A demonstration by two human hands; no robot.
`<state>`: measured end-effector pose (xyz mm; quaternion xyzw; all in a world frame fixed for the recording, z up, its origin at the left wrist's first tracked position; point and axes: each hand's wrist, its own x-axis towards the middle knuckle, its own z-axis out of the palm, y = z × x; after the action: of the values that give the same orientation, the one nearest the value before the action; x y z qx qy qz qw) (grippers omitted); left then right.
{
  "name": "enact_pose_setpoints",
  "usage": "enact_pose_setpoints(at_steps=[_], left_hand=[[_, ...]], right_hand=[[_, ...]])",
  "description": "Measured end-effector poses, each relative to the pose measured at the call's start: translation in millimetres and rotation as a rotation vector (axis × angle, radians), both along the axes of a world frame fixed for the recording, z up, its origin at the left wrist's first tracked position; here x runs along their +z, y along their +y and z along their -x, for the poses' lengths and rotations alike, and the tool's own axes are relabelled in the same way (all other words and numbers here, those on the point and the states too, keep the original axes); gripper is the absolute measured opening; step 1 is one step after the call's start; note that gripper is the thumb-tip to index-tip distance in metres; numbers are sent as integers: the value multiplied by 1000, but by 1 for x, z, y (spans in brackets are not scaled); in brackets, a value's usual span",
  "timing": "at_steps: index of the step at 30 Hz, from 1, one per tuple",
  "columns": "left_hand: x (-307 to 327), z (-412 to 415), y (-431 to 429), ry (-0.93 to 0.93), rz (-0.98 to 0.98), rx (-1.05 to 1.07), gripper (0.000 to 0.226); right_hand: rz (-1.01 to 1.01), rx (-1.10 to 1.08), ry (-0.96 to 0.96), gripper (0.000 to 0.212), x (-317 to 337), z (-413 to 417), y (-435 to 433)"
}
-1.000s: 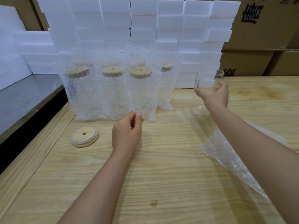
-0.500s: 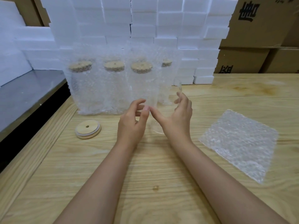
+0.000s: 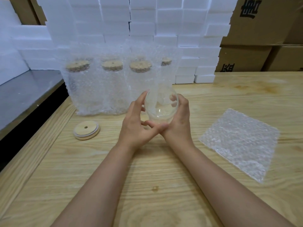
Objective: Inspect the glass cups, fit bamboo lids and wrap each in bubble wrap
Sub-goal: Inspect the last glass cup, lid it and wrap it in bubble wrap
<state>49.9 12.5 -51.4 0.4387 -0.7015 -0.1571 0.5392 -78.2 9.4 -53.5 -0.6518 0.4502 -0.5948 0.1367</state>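
Even, soft indoor light; faint shadows, wide-angle bending at edges.

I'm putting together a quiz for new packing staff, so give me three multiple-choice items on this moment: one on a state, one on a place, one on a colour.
1. The glass cup is:
A. bare, gripped by the left hand and the right hand
B. wrapped in bubble wrap
C. lidded and standing alone

2. The loose bamboo lid lies:
A. in a cardboard box
B. on the table, to the left of the left hand
C. on top of the cup

3. The foam blocks stacked behind are:
A. blue
B. black
C. white

Answers:
1 A, the fingers of both hands curl round clear, uncovered glass.
2 B, it lies flat on the wood beside the left hand.
3 C, the whole stack is white.
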Motion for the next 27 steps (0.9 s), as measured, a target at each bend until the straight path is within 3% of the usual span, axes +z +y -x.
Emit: enact_pose_setpoints(at_steps=[13,18,27], left_hand=[[-1,1,-1,-29,-31,11,91],[-4,-2,-5,11,-45,-13,89],[-4,1,-4,-84,-41,15,88]], right_hand=[[-9,189,217,84,-2,23,0],[-4,331,63,79,6,22,10],[-79,184,-71,76,13,6,20]])
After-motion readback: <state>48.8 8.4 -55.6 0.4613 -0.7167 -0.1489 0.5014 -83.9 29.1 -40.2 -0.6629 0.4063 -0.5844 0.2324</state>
